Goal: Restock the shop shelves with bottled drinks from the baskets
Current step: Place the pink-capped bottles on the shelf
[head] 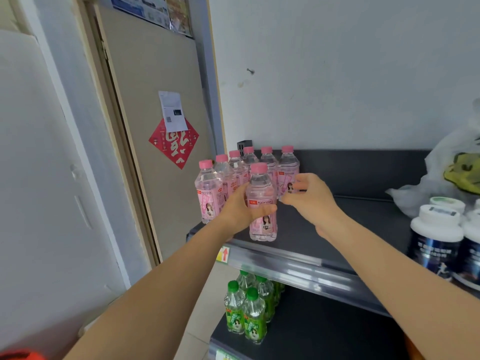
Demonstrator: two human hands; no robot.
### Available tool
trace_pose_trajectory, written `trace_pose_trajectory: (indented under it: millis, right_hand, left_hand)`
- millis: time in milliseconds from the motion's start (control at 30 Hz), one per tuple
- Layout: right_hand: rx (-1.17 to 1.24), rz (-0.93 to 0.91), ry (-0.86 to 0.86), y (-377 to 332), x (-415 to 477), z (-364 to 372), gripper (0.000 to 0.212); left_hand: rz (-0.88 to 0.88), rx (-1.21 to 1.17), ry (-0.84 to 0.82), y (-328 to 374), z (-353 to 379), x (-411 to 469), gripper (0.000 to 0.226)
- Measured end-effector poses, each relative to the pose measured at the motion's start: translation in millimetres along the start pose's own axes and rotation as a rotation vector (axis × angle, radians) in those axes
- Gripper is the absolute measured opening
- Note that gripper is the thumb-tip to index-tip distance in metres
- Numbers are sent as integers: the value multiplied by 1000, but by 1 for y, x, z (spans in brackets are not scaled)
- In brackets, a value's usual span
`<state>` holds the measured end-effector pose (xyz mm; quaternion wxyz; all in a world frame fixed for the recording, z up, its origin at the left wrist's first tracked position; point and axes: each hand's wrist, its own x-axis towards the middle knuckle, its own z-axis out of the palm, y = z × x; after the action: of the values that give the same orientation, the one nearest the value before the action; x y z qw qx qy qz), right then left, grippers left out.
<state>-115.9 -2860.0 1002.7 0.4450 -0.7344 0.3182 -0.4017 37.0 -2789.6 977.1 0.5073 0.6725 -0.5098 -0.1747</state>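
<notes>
Your left hand (241, 211) grips a peach soda bottle (261, 188) at the shelf's (376, 209) front-left. Your right hand (309, 196) is curled beside it, and I can't tell if it's gripping anything. Six more bottles (207, 188) stand behind it. The shelf still looks to have room, so restocking seems partway done.

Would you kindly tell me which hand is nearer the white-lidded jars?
Right. The right hand is left of the white-lidded jars, not touching; the left hand is farther left, gripping a peach soda bottle.

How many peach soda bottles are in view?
7 peach soda bottles: one in front, gripped by the left hand; four along the shelf's left edge; two behind the gripped one. More may be hidden.
</notes>
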Motion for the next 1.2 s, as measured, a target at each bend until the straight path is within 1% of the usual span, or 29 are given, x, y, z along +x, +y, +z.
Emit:
trace_pose_trajectory:
  millis: [67, 133, 200, 300, 367, 467, 533, 600, 733, 833, 1000, 1200]
  right_hand:
    - [-29, 37, -75, 5, -2, 8, 67]
    - [-57, 65, -124, 10, -5, 16, 77]
    - [-67, 63, -146, 14, -8, 23, 80]
    - [-105, 62, -148, 16, -9, 36, 77]
    - [-152, 73, -127, 19, -6, 48, 73]
    - [-254, 66, -64, 24, 1, 64, 60]
    - [-279, 68, -40, 23, 7, 70, 56]
    - [-291, 76, -24, 23, 17, 76, 58]
    - [-370, 99, 30, 27, 40, 90, 74]
    - [-408, 109, 65, 30, 58, 97, 74]
    - [-436, 157, 59, 32, 85, 101, 74]
    - [-489, 159, 84, 35, 105, 105, 85]
  left_hand:
    - [-1, 30, -15, 2, -5, -10, 80]
    - [-5, 17, 44, 2, -14, -25, 84]
    - [-6, 13, 100, -2, -26, -45, 73]
    - [-6, 75, 133, -15, -47, -71, 52]
    - [-3, 117, 156, -24, -61, -85, 46]
    - [-12, 144, 180, -33, -79, -102, 35]
    - [-28, 154, 190, -40, -89, -109, 28]
    - [-38, 165, 209, -44, -96, -114, 27]
    - [-60, 189, 222, -45, -106, -116, 27]
    - [-47, 237, 225, -45, -111, -116, 26]
    - [-18, 318, 223, -44, -117, -107, 27]
    - [15, 315, 215, -48, -113, -92, 25]
